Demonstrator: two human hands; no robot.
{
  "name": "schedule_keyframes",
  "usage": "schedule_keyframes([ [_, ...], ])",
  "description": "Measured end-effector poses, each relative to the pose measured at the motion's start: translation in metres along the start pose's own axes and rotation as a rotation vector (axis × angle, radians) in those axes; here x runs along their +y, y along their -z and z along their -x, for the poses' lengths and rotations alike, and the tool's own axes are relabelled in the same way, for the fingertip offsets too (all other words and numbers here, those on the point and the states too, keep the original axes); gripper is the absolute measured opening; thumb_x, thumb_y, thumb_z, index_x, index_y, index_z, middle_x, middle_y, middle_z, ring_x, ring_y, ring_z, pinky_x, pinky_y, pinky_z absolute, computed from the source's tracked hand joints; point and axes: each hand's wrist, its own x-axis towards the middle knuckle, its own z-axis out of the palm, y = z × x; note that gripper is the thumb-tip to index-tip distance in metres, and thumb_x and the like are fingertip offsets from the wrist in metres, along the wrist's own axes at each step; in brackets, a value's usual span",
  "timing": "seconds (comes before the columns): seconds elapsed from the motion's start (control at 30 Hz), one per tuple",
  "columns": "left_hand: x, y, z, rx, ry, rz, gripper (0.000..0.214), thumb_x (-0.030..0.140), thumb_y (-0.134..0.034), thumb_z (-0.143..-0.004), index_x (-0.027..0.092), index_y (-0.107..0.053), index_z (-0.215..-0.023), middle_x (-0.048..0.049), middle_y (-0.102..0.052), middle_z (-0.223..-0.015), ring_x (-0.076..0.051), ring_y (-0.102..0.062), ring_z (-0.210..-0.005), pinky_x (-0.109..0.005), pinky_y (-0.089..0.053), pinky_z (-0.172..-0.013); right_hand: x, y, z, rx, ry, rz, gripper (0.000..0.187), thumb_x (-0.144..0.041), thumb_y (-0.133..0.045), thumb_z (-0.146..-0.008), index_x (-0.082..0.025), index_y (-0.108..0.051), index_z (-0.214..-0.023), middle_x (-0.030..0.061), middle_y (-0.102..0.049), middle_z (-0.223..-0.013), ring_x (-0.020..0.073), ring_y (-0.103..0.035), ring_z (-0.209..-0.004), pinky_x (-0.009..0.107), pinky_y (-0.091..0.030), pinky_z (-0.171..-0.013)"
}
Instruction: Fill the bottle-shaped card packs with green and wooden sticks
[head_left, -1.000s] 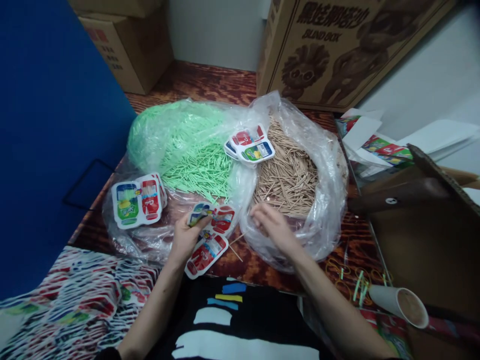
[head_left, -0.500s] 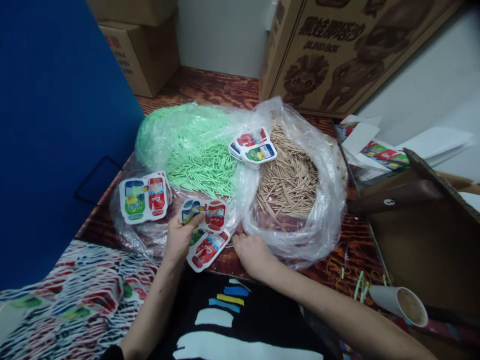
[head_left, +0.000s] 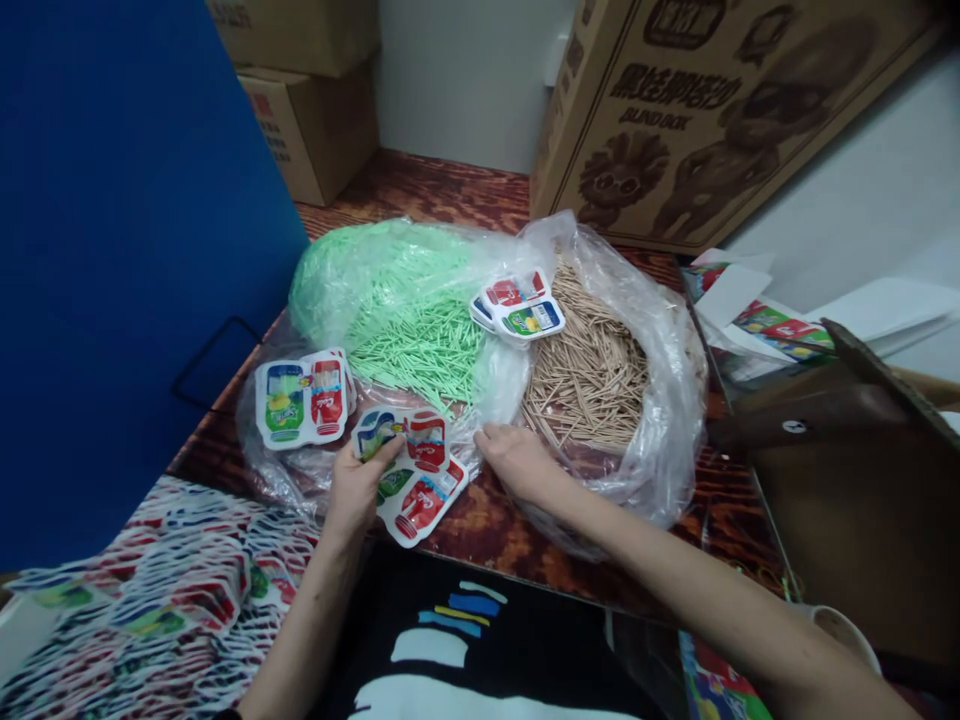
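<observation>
My left hand point(head_left: 358, 482) is closed on a few bottle-shaped printed cards point(head_left: 426, 500), fanned out with the thumb on top; they bear green Sprite and red Cola pictures. My right hand point(head_left: 519, 462) has its fingers pinched together at the plastic between two heaps; whatever is in them is hidden. Beyond the hands lie a heap of thin green sticks point(head_left: 420, 345) and a heap of tan sticks point(head_left: 589, 375), each in a clear plastic bag. One small stack of similar cards point(head_left: 304, 400) rests left of my left hand, another stack point(head_left: 523, 305) between the heaps.
Many more cards point(head_left: 180, 600) are piled at the lower left, beside a blue panel point(head_left: 135, 250). A large cardboard box point(head_left: 675, 130) stands at the back right. An open carton point(head_left: 847, 520) and a paper cup point(head_left: 847, 635) are at the right.
My right hand has moved forward, away from my body, up to the plastic between the heaps. My left hand keeps its cards nearly in place. The view has shifted slightly.
</observation>
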Motion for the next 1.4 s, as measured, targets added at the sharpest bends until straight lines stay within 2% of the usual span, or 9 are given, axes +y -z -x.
schedule_keyframes([
  [0.1,-0.001,0.005,-0.002,0.019,0.007,0.016,0.033,0.025,-0.086,-0.052,0.015,-0.070,-0.079,0.0001,-0.074,-0.073,-0.015,-0.068,-0.061,-0.026,-0.055,-0.062,0.008,0.001,0.008,0.156,-0.098,-0.206,0.020,-0.007,-0.041,-0.088,-0.014,-0.061,-0.090,0.0109,-0.063,-0.091,0.0197,-0.060,-0.082,0.027,-0.043,-0.070],
  [0.2,-0.001,0.006,-0.001,0.013,0.018,0.009,0.034,0.025,-0.086,-0.052,0.015,-0.070,-0.081,-0.0008,-0.075,-0.075,-0.016,-0.068,-0.063,-0.027,-0.056,-0.062,0.010,0.000,0.016,0.315,-0.224,-0.783,0.021,-0.022,-0.046,-0.090,-0.015,-0.059,-0.076,0.0042,-0.061,-0.076,0.0156,-0.056,-0.071,0.025,-0.042,-0.066],
  [0.33,-0.004,0.001,0.002,-0.022,0.034,-0.009,0.034,0.026,-0.086,-0.052,0.014,-0.069,-0.080,-0.0004,-0.073,-0.072,-0.015,-0.067,-0.060,-0.026,-0.055,-0.061,-0.004,-0.016,0.023,0.279,-0.262,-1.677,0.030,-0.044,-0.057,-0.083,-0.016,-0.057,-0.072,0.0000,-0.058,-0.063,0.0128,-0.053,-0.058,0.025,-0.043,-0.058],
  [0.43,-0.012,0.001,0.006,-0.081,0.044,-0.050,0.033,0.027,-0.085,-0.054,0.014,-0.068,-0.078,0.0005,-0.071,-0.069,-0.014,-0.065,-0.059,-0.027,-0.054,-0.062,-0.021,-0.032,0.025,0.324,-0.295,-1.976,0.031,-0.047,-0.063,-0.078,-0.017,-0.056,-0.079,0.0006,-0.060,-0.066,0.0146,-0.057,-0.063,0.028,-0.046,-0.066],
  [0.6,-0.023,0.003,0.015,-0.172,0.007,-0.156,0.028,0.029,-0.081,-0.061,0.014,-0.068,-0.081,-0.0014,-0.071,-0.074,-0.015,-0.065,-0.063,-0.027,-0.052,-0.063,-0.048,-0.056,0.033,0.659,-0.325,-1.744,0.021,-0.041,-0.053,-0.086,-0.020,-0.054,-0.093,0.0017,-0.061,-0.075,0.0177,-0.059,-0.075,0.032,-0.047,-0.077],
  [0.8,-0.021,0.001,0.028,-0.208,-0.068,-0.277,0.021,0.030,-0.079,-0.063,0.015,-0.068,-0.073,0.0017,-0.067,-0.069,-0.012,-0.059,-0.061,-0.023,-0.048,-0.061,-0.061,-0.078,0.038,0.617,-0.343,-1.427,0.018,-0.033,-0.043,-0.089,-0.019,-0.054,-0.090,0.0051,-0.062,-0.084,0.0194,-0.059,-0.084,0.033,-0.046,-0.080],
  [0.93,-0.022,0.002,0.032,-0.238,-0.090,-0.328,0.019,0.029,-0.078,-0.063,0.016,-0.069,-0.072,0.0022,-0.065,-0.069,-0.012,-0.056,-0.061,-0.022,-0.046,-0.060,-0.044,-0.055,0.039,0.709,-0.360,-1.627,0.016,-0.038,-0.046,-0.087,-0.022,-0.048,-0.089,0.0032,-0.063,-0.078,0.0191,-0.062,-0.074,0.033,-0.050,-0.074],
  [1.17,-0.033,0.000,0.035,-0.303,-0.065,-0.364,0.019,0.032,-0.077,-0.065,0.017,-0.067,-0.070,0.0023,-0.063,-0.066,-0.013,-0.056,-0.062,-0.023,-0.045,-0.060,-0.022,0.017,0.040,0.814,-0.208,-1.975,0.015,-0.035,-0.051,-0.087,-0.025,-0.040,-0.089,0.0040,-0.069,-0.085,0.0228,-0.069,-0.090,0.046,-0.048,-0.091],
  [1.4,-0.032,-0.007,0.038,-0.303,0.006,-0.300,0.021,0.031,-0.079,-0.063,0.016,-0.067,-0.070,0.0025,-0.064,-0.065,-0.012,-0.056,-0.060,-0.023,-0.046,-0.061,-0.042,0.023,0.033,0.728,-0.098,-1.969,0.019,-0.038,-0.053,-0.087,-0.023,-0.042,-0.090,0.0065,-0.073,-0.084,0.0242,-0.069,-0.091,0.044,-0.051,-0.086],
])
